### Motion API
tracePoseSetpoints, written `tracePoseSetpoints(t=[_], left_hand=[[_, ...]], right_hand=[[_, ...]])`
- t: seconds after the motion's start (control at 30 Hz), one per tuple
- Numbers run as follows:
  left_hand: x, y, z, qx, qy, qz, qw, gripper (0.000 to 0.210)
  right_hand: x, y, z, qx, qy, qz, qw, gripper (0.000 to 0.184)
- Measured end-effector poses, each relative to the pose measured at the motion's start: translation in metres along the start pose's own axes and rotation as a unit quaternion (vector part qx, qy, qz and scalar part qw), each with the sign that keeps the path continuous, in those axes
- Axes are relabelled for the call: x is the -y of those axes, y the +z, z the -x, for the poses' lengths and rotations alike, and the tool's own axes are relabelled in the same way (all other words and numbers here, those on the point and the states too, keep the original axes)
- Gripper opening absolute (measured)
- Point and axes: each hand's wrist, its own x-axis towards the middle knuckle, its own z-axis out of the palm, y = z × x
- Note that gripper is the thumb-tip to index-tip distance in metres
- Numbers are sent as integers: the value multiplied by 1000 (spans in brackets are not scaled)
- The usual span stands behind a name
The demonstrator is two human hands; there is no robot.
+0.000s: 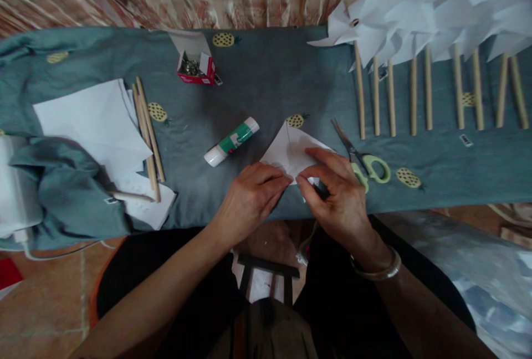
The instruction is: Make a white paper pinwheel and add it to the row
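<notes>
A white sheet of paper [297, 148] with a crease or cut line lies in front of me on the cloth-covered table. My left hand [255, 195] pinches its near edge, fingers pressed together. From the right, my right hand [336, 195] grips the same edge between thumb and index finger, its other fingers resting over the paper. Right beside that hand lie scissors [366, 162] with green handles, blades pointing away. A glue stick [231, 142] with a green label lies to the left of the paper.
Several paper pinwheels [394, 21] on wooden sticks lie at the back right. A small red box [196, 71] of metal pieces stands open at the back. To the left are paper sheets [91, 121], wooden sticks [149, 132] and a white power strip [19, 187].
</notes>
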Motion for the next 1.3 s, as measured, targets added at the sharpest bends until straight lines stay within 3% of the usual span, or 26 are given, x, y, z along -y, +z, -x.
tracePoseSetpoints(t=[0.4, 0.67, 1.1, 1.3], left_hand=[[0, 0, 1, 11, -17, -9, 1000, 18], [1, 1, 1, 6, -8, -15, 1000, 18], [-2, 2, 2, 3, -11, -20, 1000, 15], [-2, 3, 2, 5, -4, -50, 999, 15]], right_hand=[[-1, -1, 1, -6, -18, 6, 1000, 13], [-6, 6, 6, -4, -78, 48, 996, 31], [6, 14, 10, 33, -110, 154, 981, 34], [1, 8, 8, 28, -84, 80, 993, 35]])
